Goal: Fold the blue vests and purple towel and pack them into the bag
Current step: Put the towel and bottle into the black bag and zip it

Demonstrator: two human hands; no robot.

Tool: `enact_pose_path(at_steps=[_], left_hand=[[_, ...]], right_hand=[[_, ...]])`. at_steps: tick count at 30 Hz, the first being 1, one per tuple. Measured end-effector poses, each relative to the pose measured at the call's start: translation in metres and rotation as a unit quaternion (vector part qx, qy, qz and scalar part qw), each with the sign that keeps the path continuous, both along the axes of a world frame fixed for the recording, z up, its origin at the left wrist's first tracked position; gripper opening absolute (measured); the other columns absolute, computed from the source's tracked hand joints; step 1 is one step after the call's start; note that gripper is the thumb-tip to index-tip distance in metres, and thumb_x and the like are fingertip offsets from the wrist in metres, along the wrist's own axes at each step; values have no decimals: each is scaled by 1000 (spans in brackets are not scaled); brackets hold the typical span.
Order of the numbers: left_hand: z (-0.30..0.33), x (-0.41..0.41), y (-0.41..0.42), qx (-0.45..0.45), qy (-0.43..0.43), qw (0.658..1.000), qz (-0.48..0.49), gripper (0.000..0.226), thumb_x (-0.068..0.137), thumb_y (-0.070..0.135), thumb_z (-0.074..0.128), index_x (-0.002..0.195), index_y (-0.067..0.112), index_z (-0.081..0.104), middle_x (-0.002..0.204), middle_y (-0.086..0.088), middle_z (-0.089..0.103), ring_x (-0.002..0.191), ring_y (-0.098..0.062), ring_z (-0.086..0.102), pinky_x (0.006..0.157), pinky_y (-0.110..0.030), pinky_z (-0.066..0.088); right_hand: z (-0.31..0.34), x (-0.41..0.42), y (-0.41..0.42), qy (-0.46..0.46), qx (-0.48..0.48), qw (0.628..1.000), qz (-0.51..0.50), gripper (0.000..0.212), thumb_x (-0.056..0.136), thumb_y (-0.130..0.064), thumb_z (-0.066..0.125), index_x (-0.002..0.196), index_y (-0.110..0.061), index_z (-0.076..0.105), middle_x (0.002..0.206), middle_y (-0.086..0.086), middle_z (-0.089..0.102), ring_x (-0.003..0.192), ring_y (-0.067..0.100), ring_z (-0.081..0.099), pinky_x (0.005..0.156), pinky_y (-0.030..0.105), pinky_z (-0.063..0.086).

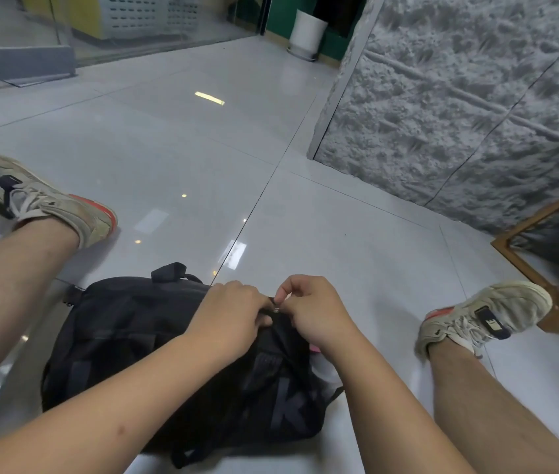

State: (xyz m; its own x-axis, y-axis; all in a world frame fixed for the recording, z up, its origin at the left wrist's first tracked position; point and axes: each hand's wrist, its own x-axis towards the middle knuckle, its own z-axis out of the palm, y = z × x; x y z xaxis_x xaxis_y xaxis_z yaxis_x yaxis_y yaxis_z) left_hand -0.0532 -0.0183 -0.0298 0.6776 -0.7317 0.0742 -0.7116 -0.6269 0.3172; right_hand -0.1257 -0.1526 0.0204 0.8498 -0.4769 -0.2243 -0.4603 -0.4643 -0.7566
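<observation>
I see my right hand (308, 313) pinching the small metal zipper pull (276, 307) atop the black fabric bag (127, 336) on the glossy tiled floor (339, 234), my left hand (233, 313) gripping the fabric beside it.

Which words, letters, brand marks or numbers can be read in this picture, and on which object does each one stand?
"k": one large grey letter on the side of the black bag, near the right forearm; any letters beside it are hidden by folds.
Small grey print higher on the same bag, below the right hand: too blurred to read.
Dark tab on the left shoe and on the right shoe: pale marks, not readable.
</observation>
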Motion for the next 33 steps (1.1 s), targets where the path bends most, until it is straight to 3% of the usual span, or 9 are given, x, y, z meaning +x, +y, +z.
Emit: enact_pose_path(at_steps=[3,7,10,15,23,29,33], left_hand=[[-3,0,-3,-10,-3,1000,29,25,104,38,53,121,36,72,110,7,71,109,-20,59,92,-33,42],[-4,1,-3,-8,2,999,33,24,105,37,52,117,36,73,108,7,71,108,-19,59,81,-29,33],[-2,2,-1,7,-7,999,31,22,104,35,53,111,35,74,102,8,71,106,-18,59,77,-29,31],[2,4,3,16,-16,999,28,24,104,33,54,117,38,74,108,11,71,110,-16,60,81,-27,37],[3,7,5,44,-28,998,19,25,104,33,53,119,38,73,108,12,72,110,-15,58,84,-28,41],[1,10,2,26,-5,999,37,23,102,30,57,115,35,75,108,11,71,111,-16,59,91,-30,45],[-4,2,-3,-30,27,999,14,30,99,28,51,123,36,66,112,11,66,112,-18,57,96,-37,45]], right_hand=[[-2,-4,-7,-2,-54,997,-49,27,82,-2,55,66,-19,68,60,-5,56,51,16,49,48,24,40],[2,-11,-15,23,-9,996,-82,28,83,2,47,70,-13,67,69,8,58,43,26,50,38,22,38],[2,-17,-22,34,13,992,-117,25,78,3,46,73,-7,68,68,13,63,46,28,55,46,29,42],[-6,-26,-35,72,-49,992,-95,19,80,-4,53,71,-11,69,64,-6,65,63,21,62,53,26,44],[-12,-31,-38,66,-102,991,-58,27,80,-3,54,71,-22,70,73,-6,70,73,18,68,64,29,52],[-16,-29,-34,101,-109,989,-16,34,78,2,46,76,-24,68,52,-6,63,47,-2,56,54,21,44],[-19,-26,-39,93,-86,992,-21,32,82,0,44,81,-24,64,52,-8,59,52,2,55,57,24,42]])
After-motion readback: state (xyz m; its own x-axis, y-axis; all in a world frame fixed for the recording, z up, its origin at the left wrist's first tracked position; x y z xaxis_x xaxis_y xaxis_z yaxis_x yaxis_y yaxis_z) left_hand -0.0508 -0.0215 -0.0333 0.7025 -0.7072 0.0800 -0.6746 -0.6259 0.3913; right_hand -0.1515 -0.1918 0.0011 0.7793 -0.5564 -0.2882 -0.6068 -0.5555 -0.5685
